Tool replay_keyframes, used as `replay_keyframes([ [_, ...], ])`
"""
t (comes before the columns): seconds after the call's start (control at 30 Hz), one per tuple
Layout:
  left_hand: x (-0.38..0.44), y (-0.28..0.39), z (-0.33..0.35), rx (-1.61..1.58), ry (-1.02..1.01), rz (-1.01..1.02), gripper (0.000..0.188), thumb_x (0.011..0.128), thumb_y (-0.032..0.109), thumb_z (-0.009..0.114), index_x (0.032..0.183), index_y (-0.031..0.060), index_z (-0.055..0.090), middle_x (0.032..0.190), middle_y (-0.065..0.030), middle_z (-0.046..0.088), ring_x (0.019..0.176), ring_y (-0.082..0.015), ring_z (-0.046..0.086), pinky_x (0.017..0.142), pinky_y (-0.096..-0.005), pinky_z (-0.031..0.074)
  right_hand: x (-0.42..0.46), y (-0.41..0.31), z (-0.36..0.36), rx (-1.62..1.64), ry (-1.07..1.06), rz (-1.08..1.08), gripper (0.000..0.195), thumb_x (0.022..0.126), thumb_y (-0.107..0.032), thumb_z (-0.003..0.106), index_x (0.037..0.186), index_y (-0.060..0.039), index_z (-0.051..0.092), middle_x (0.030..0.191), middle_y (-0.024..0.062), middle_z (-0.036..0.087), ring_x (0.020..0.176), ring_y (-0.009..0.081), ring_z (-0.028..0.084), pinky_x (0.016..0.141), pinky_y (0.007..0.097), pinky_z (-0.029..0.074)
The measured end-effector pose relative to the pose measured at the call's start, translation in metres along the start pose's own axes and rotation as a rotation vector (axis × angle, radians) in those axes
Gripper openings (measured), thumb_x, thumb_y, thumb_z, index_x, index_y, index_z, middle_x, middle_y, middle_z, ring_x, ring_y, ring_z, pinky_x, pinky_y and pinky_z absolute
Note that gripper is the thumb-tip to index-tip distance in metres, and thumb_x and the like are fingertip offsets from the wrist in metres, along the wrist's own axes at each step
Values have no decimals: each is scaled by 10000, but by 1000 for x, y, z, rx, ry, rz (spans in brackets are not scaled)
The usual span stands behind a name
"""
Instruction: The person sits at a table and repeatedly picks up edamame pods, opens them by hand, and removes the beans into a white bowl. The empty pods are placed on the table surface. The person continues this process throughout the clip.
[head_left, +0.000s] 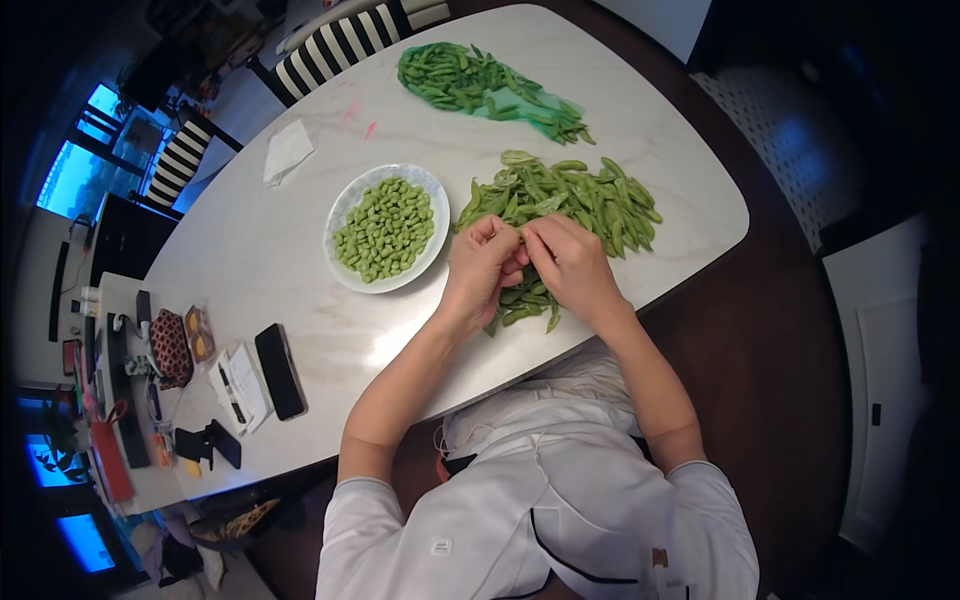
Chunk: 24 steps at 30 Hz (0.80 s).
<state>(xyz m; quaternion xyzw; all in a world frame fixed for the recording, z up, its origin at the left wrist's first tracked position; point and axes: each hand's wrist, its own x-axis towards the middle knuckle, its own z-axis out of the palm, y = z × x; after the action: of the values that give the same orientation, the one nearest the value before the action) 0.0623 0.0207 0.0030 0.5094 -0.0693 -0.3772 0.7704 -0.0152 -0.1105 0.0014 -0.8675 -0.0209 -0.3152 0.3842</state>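
My left hand and my right hand meet above a heap of green soybean pods. Between their pinched fingertips is a small green soybean pod, mostly covered by the fingers. More loose pods lie on the table under and between my wrists. Left of my hands stands a white plate with a pale blue patterned rim, holding many shelled green soybeans. Farther back, a green mesh bag lies on its side with pods inside and some spilling from its right end.
The pale marble-look table has a rounded corner at right. A folded white tissue lies beyond the plate. At left are a black smartphone, a pen on white paper, and a patterned pouch. Striped chairs stand behind.
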Motion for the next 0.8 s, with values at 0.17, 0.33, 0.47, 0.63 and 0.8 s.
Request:
replay_keyframes([
  [0.17,0,-11,4,78,9,71,144,896,34,564,807,102,473,710,-5,553,576,-44,449,489,-193,320,-4,0,10,-8,93,182,110,909,-63,604,846,23,582,753,170,609,637,315,615,575,412,472],
  [0.33,1,-15,4,112,-20,107,97,900,28,561,861,89,497,734,-39,591,590,-63,504,494,-203,367,2,7,8,213,-3,516,127,935,-87,603,891,31,589,695,128,618,583,185,607,550,335,462],
  [0.47,4,-5,-1,-109,-91,-10,54,917,54,518,870,77,502,754,-62,592,644,-95,530,519,-227,409,2,5,8,333,18,444,118,947,-80,592,908,32,597,714,116,617,605,167,622,555,314,468],
  [0.63,5,3,-1,-223,-136,-134,111,969,162,574,901,81,544,765,-32,595,655,-82,517,515,-226,397,3,7,2,151,2,201,85,935,-50,594,935,35,598,843,151,610,672,252,635,608,358,497],
  [0.8,12,-5,-11,-53,-180,-34,213,989,262,611,909,67,579,753,-24,600,622,-64,514,496,-199,380,3,11,-1,-16,-15,30,97,920,-54,613,970,29,610,905,174,615,745,338,633,657,399,507],
])
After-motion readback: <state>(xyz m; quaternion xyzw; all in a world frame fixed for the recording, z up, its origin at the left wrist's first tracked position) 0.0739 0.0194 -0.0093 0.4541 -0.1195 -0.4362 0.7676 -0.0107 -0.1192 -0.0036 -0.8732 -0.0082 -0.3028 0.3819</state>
